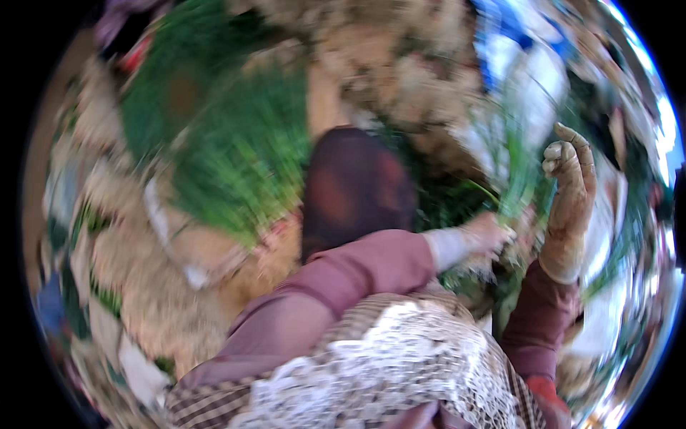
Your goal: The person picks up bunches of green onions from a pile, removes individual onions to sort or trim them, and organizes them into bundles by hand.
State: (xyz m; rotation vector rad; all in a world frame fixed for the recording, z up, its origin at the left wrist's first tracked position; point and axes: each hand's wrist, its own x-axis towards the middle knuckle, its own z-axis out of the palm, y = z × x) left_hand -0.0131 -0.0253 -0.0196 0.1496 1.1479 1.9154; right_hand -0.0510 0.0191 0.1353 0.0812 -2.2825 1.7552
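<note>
Holding slender, blurred green stalks (pixel 516 171) just right of our dark-clad knee (pixel 357 189), paler toward the base, we have the left hand (pixel 487 234) pinching their lower ends, mauve sleeve (pixel 357 268) stretched across us. Our gloved right hand (pixel 570 196) is raised beside them, fingers curled; its grip we cannot tell.

blurred tan ground (pixel 153 293), blue-and-white sheeting (pixel 498 50) at upper right, small red item (pixel 136 55)

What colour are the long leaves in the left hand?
Green; the head view shows the long leaves in the left hand best, though blurred.
</note>
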